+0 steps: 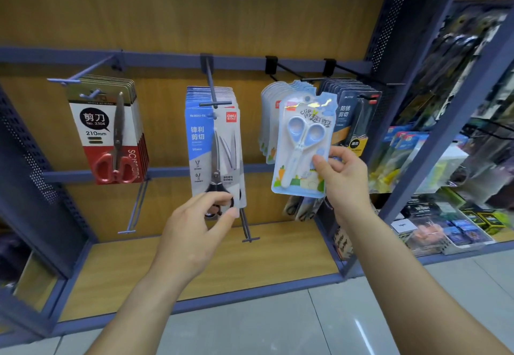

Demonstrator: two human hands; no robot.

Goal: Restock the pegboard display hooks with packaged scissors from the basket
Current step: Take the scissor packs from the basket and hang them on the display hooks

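- Right hand [345, 182] pinches the kids' scissors pack [299, 157] at its lower right edge, thumb on the front and fingers curled behind.
- The pack is light blue, with blue-and-white scissors under a clear blister. It's held upright in front of the stack of matching packs [268, 120] on the third hook [289, 72].
- The pack's top hole sits just below that hook's tip. Can't tell if it's threaded on.
- Left hand [194, 232] holds the bottom edge of the front black-handled scissors pack [214, 146] in a narrow grip between thumb and forefinger.
- That blue-and-white pack hangs with its stack on the middle hook [211, 84].
- Far-left hook [83, 72] carries red-handled scissors packs [111, 132], marked 210mm.
- Far-right hook carries dark packs [353, 115], partly hidden behind the held pack.
- Two lower hooks [136, 207] [247, 226] hang bare above the wooden base shelf [194, 265].
- All hooks hang off blue rails on a wood-look back panel [194, 6].
- Neighbouring bay [445, 159] on the right holds mixed stock, too blurred to identify.
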